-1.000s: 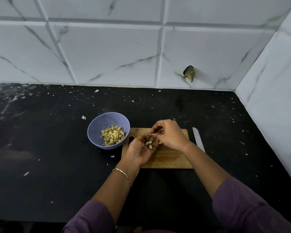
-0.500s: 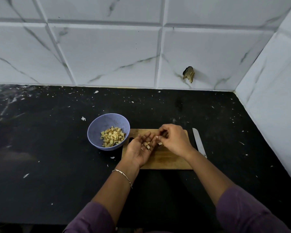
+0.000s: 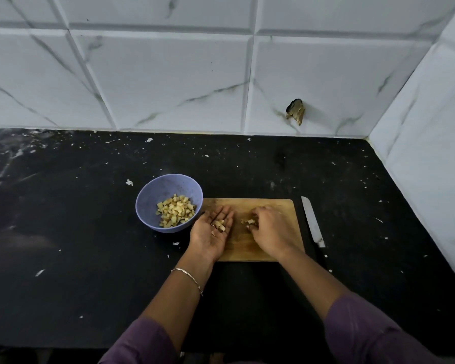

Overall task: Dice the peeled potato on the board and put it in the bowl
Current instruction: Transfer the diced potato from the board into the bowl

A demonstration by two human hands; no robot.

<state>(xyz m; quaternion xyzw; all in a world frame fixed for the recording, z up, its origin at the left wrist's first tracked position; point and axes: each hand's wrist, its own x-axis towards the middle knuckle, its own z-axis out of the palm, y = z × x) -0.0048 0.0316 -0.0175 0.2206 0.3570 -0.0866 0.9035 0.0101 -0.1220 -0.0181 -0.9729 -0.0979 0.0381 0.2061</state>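
A wooden cutting board [image 3: 281, 206] lies on the black counter. Left of it stands a blue bowl [image 3: 153, 198] with a heap of potato dice [image 3: 176, 210] inside. My left hand [image 3: 212, 229] lies palm up over the board's left end, fingers straight, with a few potato dice [image 3: 219, 225] resting on the palm. My right hand [image 3: 272, 231] is palm down on the board, fingers curled over a small cluster of loose potato dice [image 3: 249, 222], pinching at them.
A knife [image 3: 313, 223] lies on the counter just right of the board, blade pointing away. White marble-look tiled walls close off the back and the right side. Small white scraps are scattered over the counter [image 3: 76, 232].
My right hand has left my left palm and dropped rightwards onto the board over the loose dice. My left hand has stayed in place, palm up with dice.
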